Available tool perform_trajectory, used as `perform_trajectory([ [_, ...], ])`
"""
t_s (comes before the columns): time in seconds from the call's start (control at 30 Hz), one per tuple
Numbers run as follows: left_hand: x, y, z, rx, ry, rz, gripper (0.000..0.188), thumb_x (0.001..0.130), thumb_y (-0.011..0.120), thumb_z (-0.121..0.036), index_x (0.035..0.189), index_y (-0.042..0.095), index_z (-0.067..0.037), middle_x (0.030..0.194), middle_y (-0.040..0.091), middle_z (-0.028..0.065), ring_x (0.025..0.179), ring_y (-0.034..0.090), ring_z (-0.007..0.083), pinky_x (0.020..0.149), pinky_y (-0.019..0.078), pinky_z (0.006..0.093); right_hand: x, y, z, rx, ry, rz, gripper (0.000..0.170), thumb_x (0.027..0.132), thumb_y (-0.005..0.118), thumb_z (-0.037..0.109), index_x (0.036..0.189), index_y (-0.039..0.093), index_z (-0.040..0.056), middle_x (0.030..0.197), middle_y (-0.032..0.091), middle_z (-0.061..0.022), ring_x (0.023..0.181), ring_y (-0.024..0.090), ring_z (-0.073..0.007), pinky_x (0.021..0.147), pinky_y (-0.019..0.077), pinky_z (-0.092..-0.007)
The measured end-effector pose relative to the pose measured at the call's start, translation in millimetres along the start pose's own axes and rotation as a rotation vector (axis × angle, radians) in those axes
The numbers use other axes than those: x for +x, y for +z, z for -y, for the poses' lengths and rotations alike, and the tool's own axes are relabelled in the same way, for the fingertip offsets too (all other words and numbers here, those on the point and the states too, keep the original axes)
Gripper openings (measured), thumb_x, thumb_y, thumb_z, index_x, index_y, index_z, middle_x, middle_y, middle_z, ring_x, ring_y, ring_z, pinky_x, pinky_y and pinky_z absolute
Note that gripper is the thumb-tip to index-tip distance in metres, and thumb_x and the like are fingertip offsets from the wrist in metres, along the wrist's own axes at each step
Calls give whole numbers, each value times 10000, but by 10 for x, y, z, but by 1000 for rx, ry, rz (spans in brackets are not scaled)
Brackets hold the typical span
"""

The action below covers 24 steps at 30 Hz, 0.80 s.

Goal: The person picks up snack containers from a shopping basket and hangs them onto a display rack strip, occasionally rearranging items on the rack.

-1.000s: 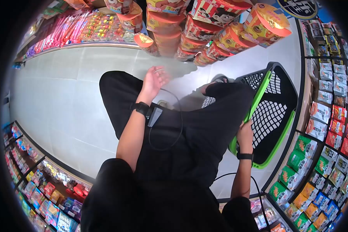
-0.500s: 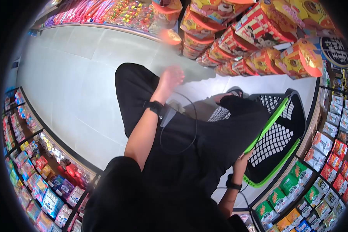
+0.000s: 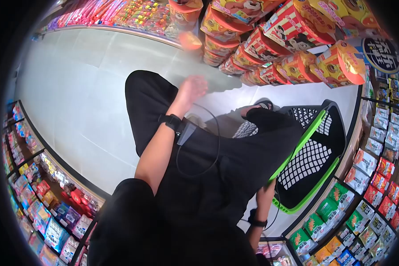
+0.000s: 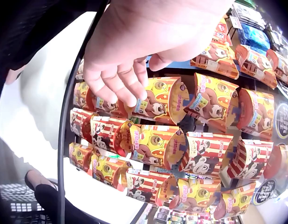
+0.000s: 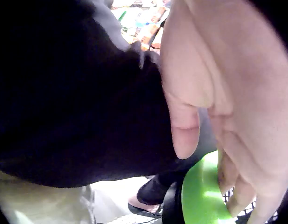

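My left hand (image 3: 193,91) hangs above the left knee, palm side partly turned up and blurred in the head view. It holds nothing. In the left wrist view its loosely bent fingers (image 4: 118,88) overlap the hanging rows of snack cups (image 4: 158,100), yellow with a bear or red-striped. My right hand (image 3: 265,195) is at the near end of a black shopping basket (image 3: 337,133) with green handles. In the right wrist view its fingers bend round the far side of a green handle (image 5: 200,196), the thumb held apart from it. The fingertips are partly hidden.
Shelves of small packets (image 3: 363,177) stand close on the right, and more packaged goods (image 3: 53,221) line the lower left. A candy display (image 3: 137,15) runs along the back. Pale tiled floor (image 3: 75,93) lies to the left. A thin black cable (image 3: 219,128) loops by the left wrist.
The head view has turned, shifting the snack cups and basket within it. My right hand has slid back toward my body along the green handle. My left hand stays above the knee.
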<state>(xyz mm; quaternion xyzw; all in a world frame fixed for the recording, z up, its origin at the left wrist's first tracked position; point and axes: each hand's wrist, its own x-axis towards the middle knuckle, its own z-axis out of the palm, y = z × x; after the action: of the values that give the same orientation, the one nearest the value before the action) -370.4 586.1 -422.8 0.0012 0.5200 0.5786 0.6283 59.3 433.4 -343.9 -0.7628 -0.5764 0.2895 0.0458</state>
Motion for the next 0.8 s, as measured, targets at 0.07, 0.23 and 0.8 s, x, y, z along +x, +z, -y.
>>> perform_trajectory([
  [0.07, 3, -20, -11, 24, 8, 24, 332, 973, 384, -285, 1166, 531, -58, 1042, 603, 87, 935, 581, 209, 846, 468, 332, 236, -23, 185, 179, 43, 35, 532, 786, 625, 40, 1232, 349, -48, 1099, 581, -295, 1033, 603, -393, 868, 467, -413],
  [0.23, -110, 29, -18, 6, 26, 83, 359, 965, 410, -305, 1178, 552, -53, 1071, 612, 81, 962, 585, 210, 862, 467, 329, 487, 9, -136, 308, -15, 132, 541, 750, 616, -50, 1216, 341, -23, 1123, 570, -204, 1030, 571, -281, 895, 448, -339],
  [0.8, -18, -337, 224, 129, -19, 136, 412, 934, 433, -363, 1225, 512, -83, 1141, 580, 103, 946, 557, 199, 811, 453, 312, 1034, -292, 399, 99, 161, 30, 573, 798, 637, 194, 1172, 269, -40, 1086, 572, -354, 1059, 576, -462, 875, 464, -448],
])
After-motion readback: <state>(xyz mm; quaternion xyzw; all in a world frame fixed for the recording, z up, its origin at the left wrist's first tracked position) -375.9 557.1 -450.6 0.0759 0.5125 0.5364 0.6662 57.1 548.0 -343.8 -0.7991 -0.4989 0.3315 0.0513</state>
